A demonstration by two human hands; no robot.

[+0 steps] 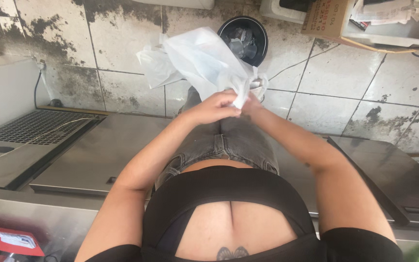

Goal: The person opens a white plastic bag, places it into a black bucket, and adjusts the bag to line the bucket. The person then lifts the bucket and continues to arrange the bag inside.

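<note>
A white plastic bag (197,60) hangs out in front of me over the tiled floor. My left hand (213,107) is closed around its bunched lower end. My right hand (251,103) meets the left at the same gathered part, mostly hidden behind the bag and the left hand. Both hands are held close together above my jeans. Just beyond the bag stands a round black bin (244,40) with dark scraps inside.
A stainless steel counter (98,155) runs across in front of me, with a vented grey panel (30,128) at left. A cardboard box (328,19) and papers sit at top right. A red-lidded item (10,240) lies at bottom left.
</note>
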